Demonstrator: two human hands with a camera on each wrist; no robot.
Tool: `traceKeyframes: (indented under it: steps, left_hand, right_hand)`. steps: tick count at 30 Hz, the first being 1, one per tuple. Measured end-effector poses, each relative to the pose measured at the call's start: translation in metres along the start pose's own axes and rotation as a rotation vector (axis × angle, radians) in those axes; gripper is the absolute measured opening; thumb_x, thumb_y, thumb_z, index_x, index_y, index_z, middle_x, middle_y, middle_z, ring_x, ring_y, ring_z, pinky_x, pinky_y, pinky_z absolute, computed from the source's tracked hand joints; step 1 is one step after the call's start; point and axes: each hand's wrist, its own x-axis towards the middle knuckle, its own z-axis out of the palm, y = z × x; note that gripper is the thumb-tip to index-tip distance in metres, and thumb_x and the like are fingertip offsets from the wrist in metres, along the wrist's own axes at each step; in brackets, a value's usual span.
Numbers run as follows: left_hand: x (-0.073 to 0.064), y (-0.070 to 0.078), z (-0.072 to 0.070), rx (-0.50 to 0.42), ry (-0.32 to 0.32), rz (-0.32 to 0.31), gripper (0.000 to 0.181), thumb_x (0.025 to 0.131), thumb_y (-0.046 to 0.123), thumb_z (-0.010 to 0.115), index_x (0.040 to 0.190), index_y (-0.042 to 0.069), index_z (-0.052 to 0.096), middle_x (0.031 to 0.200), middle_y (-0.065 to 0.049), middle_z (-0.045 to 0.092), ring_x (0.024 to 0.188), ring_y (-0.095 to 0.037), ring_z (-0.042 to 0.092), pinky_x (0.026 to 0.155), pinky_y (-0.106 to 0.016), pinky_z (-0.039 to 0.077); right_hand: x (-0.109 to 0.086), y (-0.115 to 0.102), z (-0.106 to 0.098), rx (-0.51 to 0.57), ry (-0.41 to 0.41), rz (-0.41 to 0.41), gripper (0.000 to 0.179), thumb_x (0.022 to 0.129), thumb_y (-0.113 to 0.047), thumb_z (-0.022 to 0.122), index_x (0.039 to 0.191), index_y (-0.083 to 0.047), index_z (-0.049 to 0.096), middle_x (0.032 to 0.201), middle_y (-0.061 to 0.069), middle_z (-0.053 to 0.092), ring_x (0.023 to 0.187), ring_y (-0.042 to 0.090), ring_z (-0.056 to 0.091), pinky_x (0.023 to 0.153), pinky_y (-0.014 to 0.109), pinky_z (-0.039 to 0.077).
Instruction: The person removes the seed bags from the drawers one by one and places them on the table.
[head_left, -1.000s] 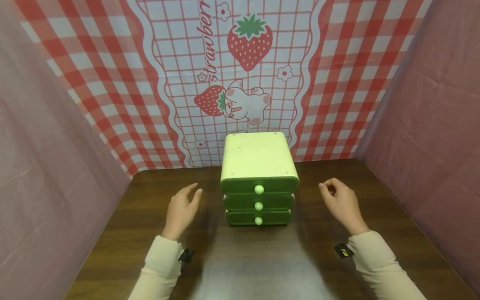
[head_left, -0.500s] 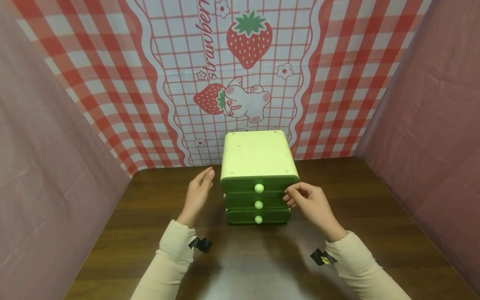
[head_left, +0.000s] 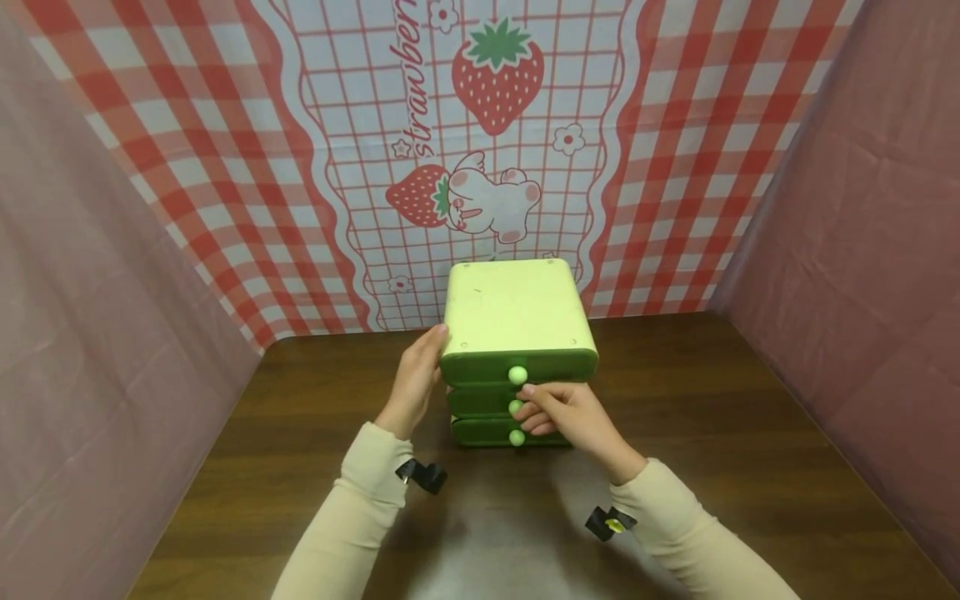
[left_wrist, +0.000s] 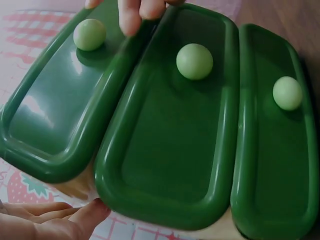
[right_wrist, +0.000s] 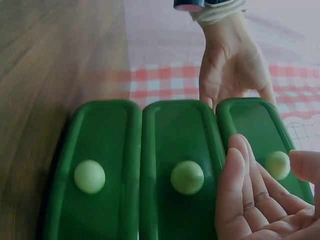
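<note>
A small cabinet with a pale yellow-green top and three dark green drawers stands on the table. Each drawer front bears a round light green knob. My left hand lies with fairly straight fingers along the cabinet's left side; the left wrist view shows its fingertips at the side, by the drawer edges. My right hand is in front of the drawers. In the right wrist view its fingers and thumb are spread on either side of the top knob, with a gap around it.
The dark wooden table extends to both sides and in front of the cabinet. Close behind hangs a red-and-white checked cloth with strawberry prints. Pink curtains flank the table. A black wrist camera is on each sleeve.
Both hands have moved inward from the sides. The left has come to the cabinet's left side, the right across the drawer fronts to near the top knob. The cabinet has stayed in place.
</note>
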Motion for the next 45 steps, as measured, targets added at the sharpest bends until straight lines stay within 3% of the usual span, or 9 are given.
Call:
traceKeyframes:
  steps: [7, 11, 19, 22, 26, 29, 33, 39, 45]
  left_hand:
    - [0.001, 0.001, 0.006, 0.006, 0.008, -0.051, 0.063, 0.100, 0.036, 0.055, 0.150, 0.003, 0.038, 0.150, -0.016, 0.046, 0.089, -0.006, 0.062, 0.071, -0.019, 0.053]
    - [-0.001, 0.000, 0.008, -0.021, 0.006, -0.074, 0.062, 0.100, 0.036, 0.054, 0.151, 0.006, 0.036, 0.150, -0.014, 0.046, 0.090, -0.006, 0.064, 0.074, -0.023, 0.054]
    - [-0.004, -0.002, 0.009, -0.034, -0.012, -0.048, 0.066, 0.101, 0.034, 0.052, 0.153, 0.000, 0.028, 0.158, -0.015, 0.033, 0.138, -0.025, 0.043, 0.110, -0.037, 0.044]
    - [-0.006, -0.003, 0.009, -0.027, -0.003, -0.043, 0.065, 0.101, 0.035, 0.053, 0.152, 0.001, 0.030, 0.157, -0.014, 0.035, 0.116, -0.014, 0.059, 0.095, -0.025, 0.053]
    - [-0.006, -0.005, 0.008, -0.029, 0.005, -0.040, 0.063, 0.101, 0.034, 0.053, 0.152, 0.002, 0.032, 0.157, -0.014, 0.036, 0.092, -0.002, 0.060, 0.074, -0.015, 0.052]
    - [-0.006, -0.006, 0.008, -0.045, 0.000, -0.033, 0.063, 0.101, 0.033, 0.052, 0.152, 0.002, 0.032, 0.157, -0.014, 0.034, 0.116, -0.010, 0.057, 0.087, -0.019, 0.053]
    - [-0.007, -0.007, 0.009, -0.053, -0.002, -0.027, 0.063, 0.101, 0.033, 0.052, 0.152, 0.000, 0.032, 0.159, -0.014, 0.032, 0.143, -0.025, 0.036, 0.112, -0.036, 0.041]
    - [-0.007, -0.008, 0.008, 0.010, 0.022, -0.027, 0.065, 0.101, 0.039, 0.053, 0.152, 0.004, 0.033, 0.160, -0.011, 0.031, 0.148, -0.027, 0.026, 0.121, -0.047, 0.027]
    - [-0.007, -0.013, 0.006, 0.114, 0.024, -0.008, 0.070, 0.098, 0.051, 0.052, 0.153, 0.011, 0.034, 0.160, -0.004, 0.031, 0.150, -0.024, 0.023, 0.124, -0.046, 0.020]
  right_hand:
    - [0.009, 0.000, 0.009, 0.097, 0.034, 0.043, 0.051, 0.100, -0.038, 0.055, 0.119, 0.009, 0.065, 0.091, 0.013, 0.075, 0.078, 0.020, 0.073, 0.074, 0.036, 0.062]
    - [0.011, -0.002, 0.011, 0.137, 0.060, 0.048, 0.050, 0.100, -0.036, 0.056, 0.117, 0.009, 0.065, 0.085, 0.008, 0.075, 0.072, 0.014, 0.071, 0.070, 0.030, 0.062]
    - [0.011, -0.004, 0.011, 0.196, 0.087, 0.078, 0.052, 0.098, -0.038, 0.059, 0.116, 0.011, 0.065, 0.078, 0.002, 0.074, 0.069, 0.011, 0.070, 0.066, 0.025, 0.060]
    - [0.011, -0.004, 0.010, 0.211, 0.083, 0.097, 0.053, 0.098, -0.038, 0.060, 0.116, 0.011, 0.064, 0.077, 0.001, 0.073, 0.069, 0.010, 0.069, 0.066, 0.024, 0.059]
    - [0.012, -0.004, 0.009, 0.240, 0.072, 0.117, 0.053, 0.097, -0.038, 0.060, 0.116, 0.012, 0.063, 0.076, 0.000, 0.072, 0.070, 0.010, 0.069, 0.067, 0.024, 0.059]
    - [0.011, -0.005, 0.008, 0.266, 0.074, 0.136, 0.053, 0.096, -0.038, 0.062, 0.115, 0.012, 0.064, 0.076, 0.000, 0.073, 0.070, 0.011, 0.069, 0.068, 0.025, 0.060]
    - [0.008, -0.006, 0.008, 0.293, 0.070, 0.158, 0.054, 0.095, -0.039, 0.063, 0.115, 0.012, 0.063, 0.078, 0.002, 0.073, 0.071, 0.012, 0.070, 0.070, 0.027, 0.061]
    - [-0.002, -0.007, 0.008, 0.275, 0.048, 0.169, 0.057, 0.095, -0.041, 0.063, 0.117, 0.012, 0.063, 0.083, 0.003, 0.074, 0.077, 0.015, 0.072, 0.077, 0.032, 0.062]
    - [-0.016, -0.009, 0.012, 0.247, 0.051, 0.171, 0.059, 0.094, -0.041, 0.063, 0.117, 0.013, 0.063, 0.082, 0.003, 0.074, 0.078, 0.016, 0.073, 0.074, 0.031, 0.062]
